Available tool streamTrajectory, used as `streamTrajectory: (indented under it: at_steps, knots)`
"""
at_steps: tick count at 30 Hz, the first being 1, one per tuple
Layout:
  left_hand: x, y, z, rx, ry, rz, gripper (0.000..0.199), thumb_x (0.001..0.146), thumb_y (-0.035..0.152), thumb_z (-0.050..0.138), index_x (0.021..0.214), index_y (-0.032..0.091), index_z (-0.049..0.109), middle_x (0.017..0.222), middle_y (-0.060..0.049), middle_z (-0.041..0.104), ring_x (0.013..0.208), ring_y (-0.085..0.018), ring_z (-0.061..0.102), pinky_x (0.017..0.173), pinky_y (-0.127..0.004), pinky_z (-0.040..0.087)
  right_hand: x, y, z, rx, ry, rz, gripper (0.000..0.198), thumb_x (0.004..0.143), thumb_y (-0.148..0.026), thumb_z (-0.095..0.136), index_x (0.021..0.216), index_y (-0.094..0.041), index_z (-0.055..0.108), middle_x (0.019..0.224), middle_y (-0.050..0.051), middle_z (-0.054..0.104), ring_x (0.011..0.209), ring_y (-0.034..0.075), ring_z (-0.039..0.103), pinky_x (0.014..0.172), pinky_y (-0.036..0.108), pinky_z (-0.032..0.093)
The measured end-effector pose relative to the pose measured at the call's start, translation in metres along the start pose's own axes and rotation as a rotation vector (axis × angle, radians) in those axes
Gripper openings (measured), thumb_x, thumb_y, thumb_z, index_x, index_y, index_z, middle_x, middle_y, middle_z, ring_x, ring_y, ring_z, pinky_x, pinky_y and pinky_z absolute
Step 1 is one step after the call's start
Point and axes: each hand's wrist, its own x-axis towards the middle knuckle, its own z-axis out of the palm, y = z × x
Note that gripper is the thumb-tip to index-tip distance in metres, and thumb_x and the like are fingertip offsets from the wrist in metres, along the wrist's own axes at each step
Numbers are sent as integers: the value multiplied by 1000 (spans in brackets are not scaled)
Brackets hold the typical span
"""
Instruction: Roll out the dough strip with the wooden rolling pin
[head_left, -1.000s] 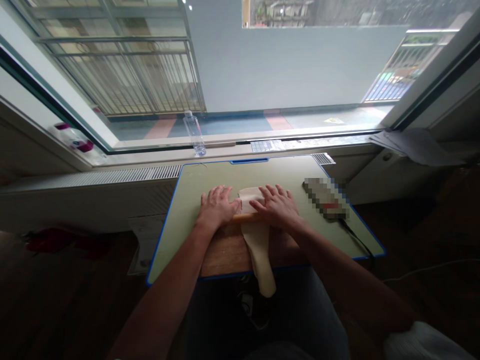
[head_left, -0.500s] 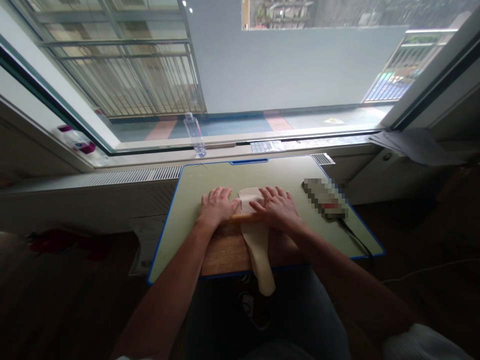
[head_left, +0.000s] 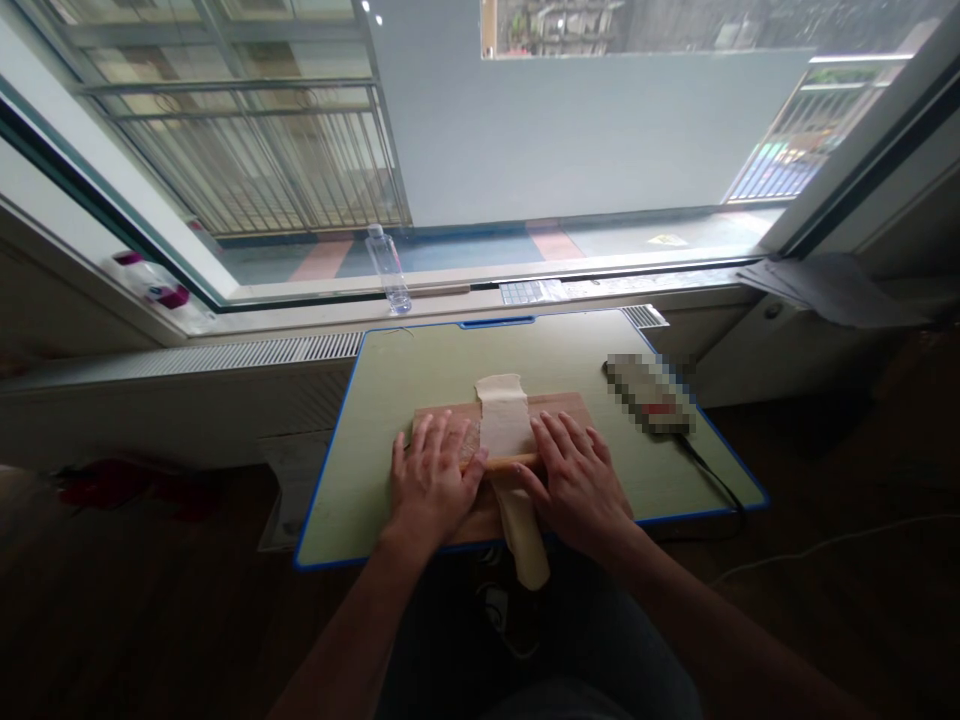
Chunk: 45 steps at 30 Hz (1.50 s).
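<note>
A long strip of pale dough runs down the middle of a wooden board. Its narrower near end hangs over the table's front edge. Across the strip lies a thin wooden rolling pin, its ends hidden under my palms. My left hand rests flat on the pin's left part, fingers stretched forward over the board. On the right part, my right hand presses down with its fingers outstretched and spread. Both thumbs point inward along the pin, beside the dough.
The board sits on a light green table with a blue rim. At its right lies a blurred-out device with a black strap. A clear bottle and papers stand or lie on the windowsill; another bottle is at far left.
Both hands have drawn back toward me with the rolling pin. More of the dough's far part and the board's far edge now show.
</note>
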Motion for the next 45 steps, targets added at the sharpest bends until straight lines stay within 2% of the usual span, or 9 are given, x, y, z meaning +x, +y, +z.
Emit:
streamTrajectory:
  at_steps: [4, 11, 18, 21, 26, 31, 36, 40, 45]
  knots:
    - [-5, 0, 0, 2, 8, 11, 60, 108, 58, 39, 159, 32, 59, 174, -6, 45, 162, -35, 38, 133, -65, 29, -4, 2, 3, 3, 18, -3, 75, 111, -66, 35, 166, -16, 47, 174, 12, 42, 162, 33, 34, 130, 51, 21]
    - [3, -2, 1, 21, 9, 5, 58, 108, 59, 40, 158, 34, 59, 173, -6, 47, 161, -34, 39, 132, -64, 31, 3, 0, -1, 10, -2, 6, 73, 112, -64, 34, 167, -17, 48, 173, 11, 45, 162, 33, 35, 131, 52, 22]
    - [9, -2, 1, -3, 29, 20, 59, 108, 56, 42, 156, 29, 61, 170, -9, 50, 158, -36, 42, 129, -66, 34, 9, 1, 3, 2, 14, -7, 71, 112, -63, 35, 166, -17, 49, 171, 12, 48, 161, 33, 35, 130, 52, 22]
    - [17, -4, 3, -4, 27, 21, 59, 108, 56, 42, 157, 28, 60, 170, -9, 51, 157, -36, 44, 129, -65, 35, 16, 2, 0, 1, 9, -21, 69, 112, -63, 36, 162, -18, 54, 168, 13, 51, 159, 35, 37, 129, 55, 25]
    - [38, -9, 4, 6, -38, 13, 64, 108, 62, 38, 160, 29, 56, 173, -9, 47, 161, -33, 40, 132, -63, 30, 33, 2, -4, -10, 26, -57, 59, 113, -62, 37, 150, -26, 65, 166, 9, 54, 157, 35, 40, 126, 54, 28]
    - [60, -11, 1, -12, -127, -14, 69, 106, 66, 37, 164, 31, 50, 176, -8, 42, 164, -32, 35, 133, -64, 27, 54, 6, 2, -50, 18, -46, 63, 112, -64, 35, 156, -26, 60, 166, 9, 55, 157, 39, 39, 126, 58, 27]
    - [77, -14, 0, -30, -170, -39, 71, 105, 67, 36, 165, 31, 49, 177, -8, 40, 164, -32, 34, 133, -62, 27, 76, 10, 7, -14, -77, 10, 76, 108, -73, 33, 166, -26, 50, 172, 10, 46, 161, 41, 34, 126, 63, 27]
    - [90, -17, 3, -74, -132, -52, 70, 104, 65, 40, 161, 27, 53, 174, -11, 44, 162, -32, 38, 133, -61, 28, 94, 12, 8, 30, -149, 52, 81, 106, -78, 32, 168, -29, 46, 175, 8, 42, 162, 40, 31, 128, 64, 25]
    - [105, -20, 8, -87, -48, -74, 62, 102, 58, 47, 153, 24, 61, 168, -13, 53, 154, -33, 48, 128, -56, 36, 112, 14, 5, 60, -204, 70, 84, 104, -79, 31, 169, -28, 44, 177, 8, 39, 163, 40, 30, 128, 64, 26]
